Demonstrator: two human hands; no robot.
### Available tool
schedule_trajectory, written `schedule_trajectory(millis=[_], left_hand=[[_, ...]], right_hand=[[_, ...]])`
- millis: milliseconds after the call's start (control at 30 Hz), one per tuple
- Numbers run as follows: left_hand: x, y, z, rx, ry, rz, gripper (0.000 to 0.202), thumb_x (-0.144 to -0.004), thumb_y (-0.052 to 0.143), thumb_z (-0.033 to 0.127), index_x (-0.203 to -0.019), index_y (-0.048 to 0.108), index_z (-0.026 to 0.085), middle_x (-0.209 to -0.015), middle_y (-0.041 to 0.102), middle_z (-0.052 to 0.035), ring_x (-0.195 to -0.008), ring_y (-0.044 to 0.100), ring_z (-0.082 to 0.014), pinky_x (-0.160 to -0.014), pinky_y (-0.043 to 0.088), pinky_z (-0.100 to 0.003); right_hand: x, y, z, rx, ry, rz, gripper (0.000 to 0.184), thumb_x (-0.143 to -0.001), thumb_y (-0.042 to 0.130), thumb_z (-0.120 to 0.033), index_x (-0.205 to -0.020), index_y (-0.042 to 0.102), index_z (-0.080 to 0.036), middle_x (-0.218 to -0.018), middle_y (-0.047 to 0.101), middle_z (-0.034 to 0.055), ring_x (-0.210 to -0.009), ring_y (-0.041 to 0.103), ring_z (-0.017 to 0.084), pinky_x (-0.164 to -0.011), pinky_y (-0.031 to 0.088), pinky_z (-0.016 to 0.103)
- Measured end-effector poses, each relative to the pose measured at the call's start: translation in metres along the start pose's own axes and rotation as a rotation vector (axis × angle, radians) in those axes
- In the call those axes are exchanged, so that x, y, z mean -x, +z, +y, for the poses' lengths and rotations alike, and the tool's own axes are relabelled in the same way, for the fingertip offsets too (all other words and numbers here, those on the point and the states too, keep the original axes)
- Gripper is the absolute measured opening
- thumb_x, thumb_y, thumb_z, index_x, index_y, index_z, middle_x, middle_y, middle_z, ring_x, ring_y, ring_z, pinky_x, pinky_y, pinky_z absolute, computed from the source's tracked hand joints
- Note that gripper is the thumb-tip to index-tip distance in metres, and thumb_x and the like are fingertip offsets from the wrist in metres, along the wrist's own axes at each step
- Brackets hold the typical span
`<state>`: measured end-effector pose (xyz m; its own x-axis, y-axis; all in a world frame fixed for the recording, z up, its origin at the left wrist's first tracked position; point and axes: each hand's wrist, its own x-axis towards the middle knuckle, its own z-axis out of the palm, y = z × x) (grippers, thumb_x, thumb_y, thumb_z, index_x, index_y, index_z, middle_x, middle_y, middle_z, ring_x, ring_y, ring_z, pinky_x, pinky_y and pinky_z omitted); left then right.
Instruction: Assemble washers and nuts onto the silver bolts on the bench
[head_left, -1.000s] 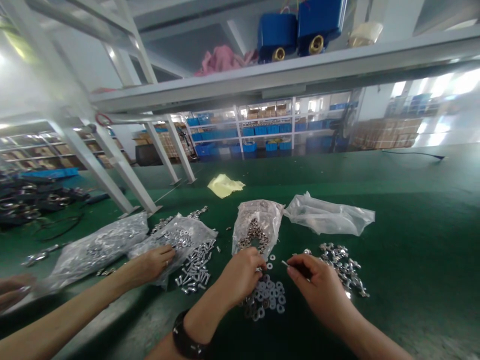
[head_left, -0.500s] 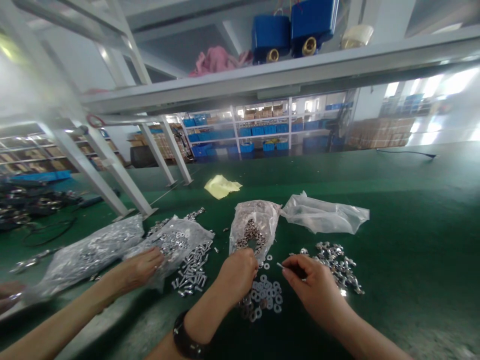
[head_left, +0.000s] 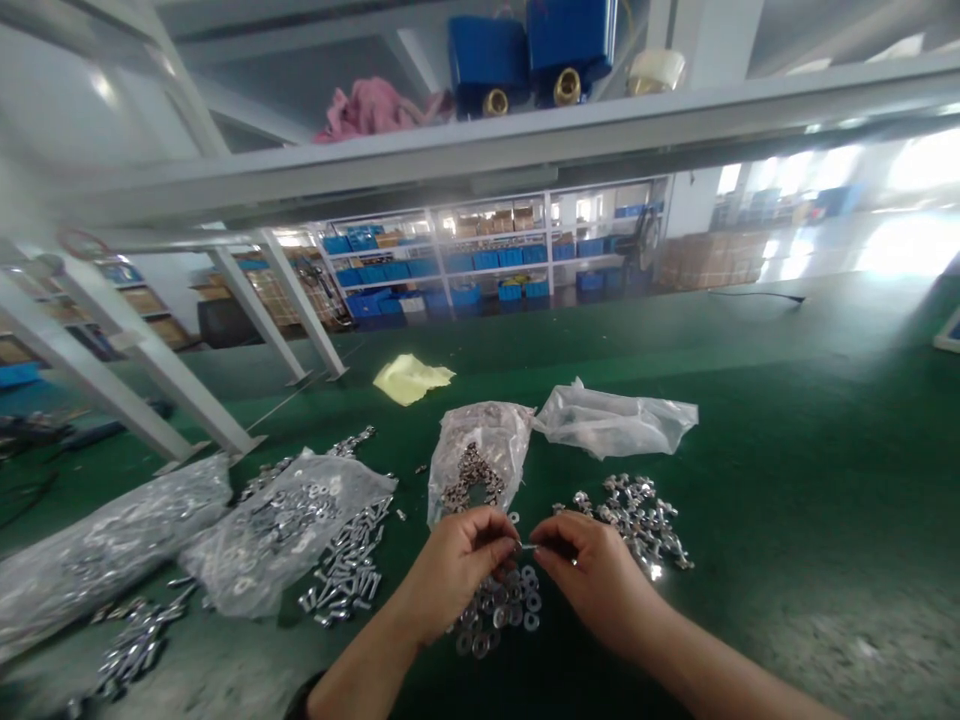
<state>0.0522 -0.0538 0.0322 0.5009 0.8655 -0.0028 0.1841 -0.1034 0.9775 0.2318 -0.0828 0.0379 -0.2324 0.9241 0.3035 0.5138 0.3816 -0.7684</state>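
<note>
My left hand (head_left: 459, 568) and my right hand (head_left: 600, 578) meet fingertip to fingertip over a pile of flat washers (head_left: 531, 602). A thin silvery screw (head_left: 529, 546) sticks out of my right hand's pinch and reaches the left fingertips. My left thumb and forefinger are closed too; whatever they hold is too small and hidden to name. Behind them lies an open clear bag (head_left: 487, 422) with small brownish metal pieces (head_left: 471, 474) at its mouth. Beside my right hand is a heap of shiny small metal parts (head_left: 637, 515).
Loose screws (head_left: 346, 565) lie left of my hands, near clear bags of hardware (head_left: 281, 520) (head_left: 112, 530). Further back are a crumpled clear bag (head_left: 619, 420) and yellow paper (head_left: 411, 379). A shelf beam (head_left: 480, 165) crosses above, on metal legs (head_left: 281, 310) at left.
My left hand has left the bag's mouth and met my right hand's screw. The other person's hands have gone from the bags at left. The view has shifted right.
</note>
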Motion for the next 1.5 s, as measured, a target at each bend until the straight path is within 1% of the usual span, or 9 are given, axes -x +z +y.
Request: schedule_trajectory(millis=[167,300,467,533,667,833,1000,1200,1500], left_hand=[[0.000,0.008,0.001,0.124,-0.027,-0.019,0.024,-0.078,0.050,0.031,-0.090,0.048,0.010,-0.072,0.052,-0.0026,-0.067,0.051,-0.0109,-0.062,0.043,-0.023],[0.001,0.006,0.005,0.144,0.002,0.060,0.031,-0.080,0.047,0.036,-0.100,0.048,0.012,-0.083,0.055,-0.0046,-0.073,0.053,-0.0125,-0.061,0.044,-0.023],[-0.007,-0.026,-0.013,-0.263,0.094,0.491,0.030,-0.080,0.044,0.038,-0.098,0.054,0.017,-0.083,0.058,-0.0027,-0.072,0.054,-0.0128,-0.064,0.044,-0.024],[-0.012,-0.040,-0.026,-0.510,0.137,0.569,0.024,-0.080,0.045,0.033,-0.094,0.057,0.018,-0.089,0.057,-0.0026,-0.080,0.053,-0.0128,-0.074,0.042,-0.025],[-0.021,-0.048,-0.048,-0.910,0.160,0.451,0.019,-0.076,0.048,0.020,-0.088,0.062,0.018,-0.089,0.056,-0.0041,-0.084,0.050,-0.0142,-0.079,0.037,-0.026],[-0.022,-0.040,-0.051,-1.013,0.160,0.359,0.017,-0.075,0.047,0.017,-0.075,0.064,0.017,-0.083,0.053,-0.0054,-0.080,0.049,-0.0150,-0.074,0.035,-0.028],[-0.012,-0.025,-0.023,-0.712,0.126,0.404,0.016,-0.079,0.045,0.024,-0.086,0.058,0.016,-0.084,0.056,-0.0036,-0.080,0.051,-0.0138,-0.075,0.038,-0.027],[-0.001,-0.002,0.005,0.004,0.078,0.210,0.028,-0.070,0.060,0.026,-0.094,0.051,0.013,-0.086,0.059,-0.0031,-0.081,0.055,-0.0123,-0.074,0.043,-0.022],[0.001,0.003,0.005,-0.022,0.055,0.156,0.031,-0.067,0.064,0.031,-0.094,0.061,0.016,-0.089,0.059,-0.0025,-0.084,0.054,-0.0140,-0.076,0.042,-0.024]], right_hand=[[-0.001,0.001,-0.001,-0.159,0.078,-0.048,0.014,-0.076,0.049,-0.017,-0.083,0.061,-0.017,-0.078,0.057,0.0000,-0.073,0.051,0.011,-0.067,0.037,0.021],[-0.002,0.006,0.003,-0.568,0.262,-0.131,0.017,-0.078,0.050,-0.023,-0.088,0.060,-0.013,-0.079,0.057,0.0033,-0.072,0.050,0.011,-0.068,0.038,0.022],[-0.002,0.009,0.003,-0.990,0.401,-0.170,0.022,-0.077,0.056,-0.028,-0.087,0.057,-0.008,-0.079,0.053,0.0052,-0.070,0.048,0.009,-0.069,0.038,0.022],[-0.002,0.009,0.003,-1.020,0.397,-0.174,0.022,-0.077,0.056,-0.027,-0.088,0.056,-0.008,-0.080,0.052,0.0056,-0.070,0.048,0.008,-0.069,0.038,0.022],[-0.001,0.009,0.003,-1.006,0.385,-0.174,0.022,-0.078,0.055,-0.027,-0.087,0.056,-0.007,-0.079,0.052,0.0061,-0.071,0.048,0.009,-0.070,0.038,0.022],[0.000,0.007,0.001,-0.975,0.363,-0.164,0.023,-0.078,0.056,-0.027,-0.089,0.055,-0.007,-0.080,0.053,0.0062,-0.071,0.049,0.009,-0.069,0.038,0.023],[-0.003,0.006,0.003,-0.801,0.343,-0.141,0.023,-0.077,0.055,-0.027,-0.089,0.058,-0.009,-0.076,0.056,0.0056,-0.069,0.050,0.010,-0.065,0.038,0.022],[-0.004,0.005,0.003,-0.422,0.227,-0.062,0.015,-0.074,0.055,-0.024,-0.085,0.061,-0.014,-0.079,0.059,0.0018,-0.072,0.052,0.011,-0.066,0.040,0.021],[-0.002,0.003,-0.004,-0.343,0.148,-0.025,0.012,-0.076,0.053,-0.023,-0.084,0.060,-0.015,-0.078,0.059,0.0000,-0.073,0.054,0.010,-0.066,0.042,0.020]])
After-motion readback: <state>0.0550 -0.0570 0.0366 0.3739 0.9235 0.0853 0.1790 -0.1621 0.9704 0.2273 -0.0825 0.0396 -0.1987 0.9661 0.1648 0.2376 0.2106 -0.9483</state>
